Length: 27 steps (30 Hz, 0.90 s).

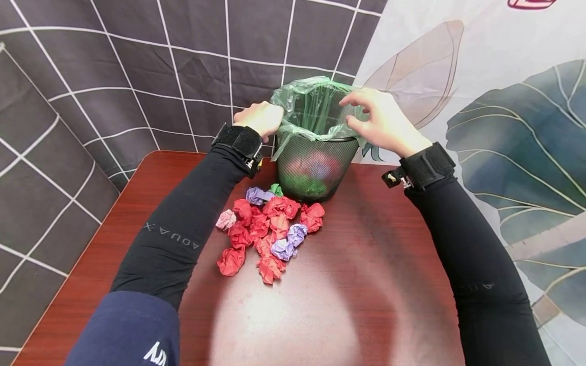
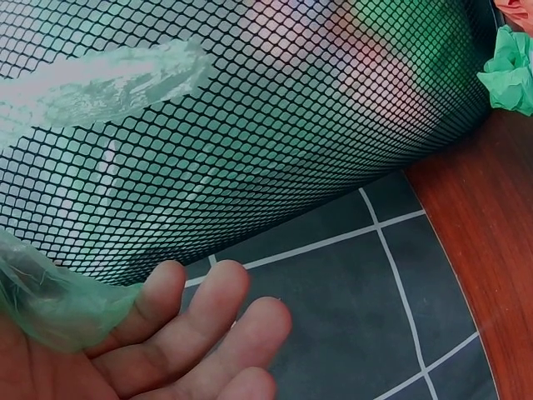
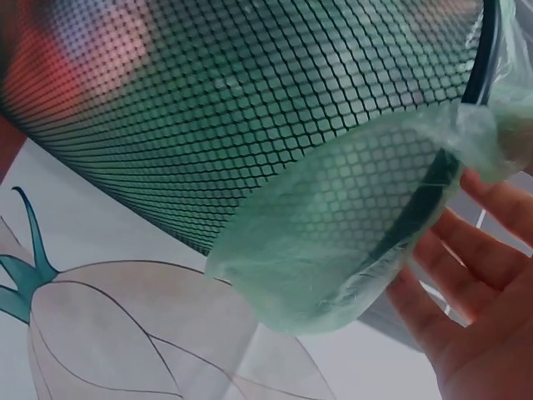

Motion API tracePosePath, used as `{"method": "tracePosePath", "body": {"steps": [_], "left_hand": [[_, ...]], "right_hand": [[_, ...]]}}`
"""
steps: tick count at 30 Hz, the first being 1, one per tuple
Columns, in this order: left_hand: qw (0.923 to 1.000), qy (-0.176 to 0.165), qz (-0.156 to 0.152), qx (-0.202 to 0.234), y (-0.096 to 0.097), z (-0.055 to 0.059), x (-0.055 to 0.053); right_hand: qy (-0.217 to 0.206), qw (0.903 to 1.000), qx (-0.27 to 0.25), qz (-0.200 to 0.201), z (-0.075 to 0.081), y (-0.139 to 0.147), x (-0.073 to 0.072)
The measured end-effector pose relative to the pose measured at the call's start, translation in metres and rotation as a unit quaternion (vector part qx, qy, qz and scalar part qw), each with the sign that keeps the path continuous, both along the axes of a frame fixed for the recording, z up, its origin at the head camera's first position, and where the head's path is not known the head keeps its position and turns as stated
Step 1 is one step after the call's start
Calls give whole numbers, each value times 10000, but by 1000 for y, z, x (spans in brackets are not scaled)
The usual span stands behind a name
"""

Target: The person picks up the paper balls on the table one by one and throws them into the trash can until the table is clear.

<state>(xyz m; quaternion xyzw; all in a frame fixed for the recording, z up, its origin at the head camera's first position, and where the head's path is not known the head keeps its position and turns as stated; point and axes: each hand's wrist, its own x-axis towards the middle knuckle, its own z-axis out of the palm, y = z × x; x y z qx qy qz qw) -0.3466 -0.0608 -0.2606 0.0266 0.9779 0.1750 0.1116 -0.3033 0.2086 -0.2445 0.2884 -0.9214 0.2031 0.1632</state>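
A black mesh wastebasket (image 1: 316, 165) stands on the table, lined with a thin green plastic bag (image 1: 320, 133) folded over its rim. Inside, coloured crumpled shapes show through the mesh. At the left of the rim, my left hand (image 1: 260, 119) holds the bag's edge; in the left wrist view, its fingers (image 2: 218, 296) curve beside the green film. My right hand (image 1: 382, 119) is at the right of the rim, thumb and fingers apart. The right wrist view shows those fingers (image 3: 466, 267) spread against the overhanging bag and rim; a fingertip lies partly behind the film.
Several crumpled red paper balls (image 1: 258, 223) lie in front of the basket, with purple ones (image 1: 290, 242), a pink one (image 1: 226, 219) and a green one (image 1: 276, 190). The brown table (image 1: 357, 284) meets a dark gridded cloth (image 1: 197, 76) and a leaf-printed cloth (image 1: 517, 127) behind.
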Motion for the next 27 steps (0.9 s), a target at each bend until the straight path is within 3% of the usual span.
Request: {"method": "tracePosePath", "body": {"steps": [8, 16, 21, 27], "left_hand": [[10000, -3, 15, 10, 0, 1, -1], [10000, -3, 28, 43, 0, 0, -2], [10000, 5, 2, 54, 0, -1, -2], [10000, 21, 1, 19, 1, -1, -4]], "right_hand": [[854, 9958, -214, 244, -17, 10, 31], [1435, 9864, -586, 538, -39, 15, 61], [1445, 9859, -469, 698, -59, 18, 74], [1145, 9897, -169, 837, -88, 17, 84]]}}
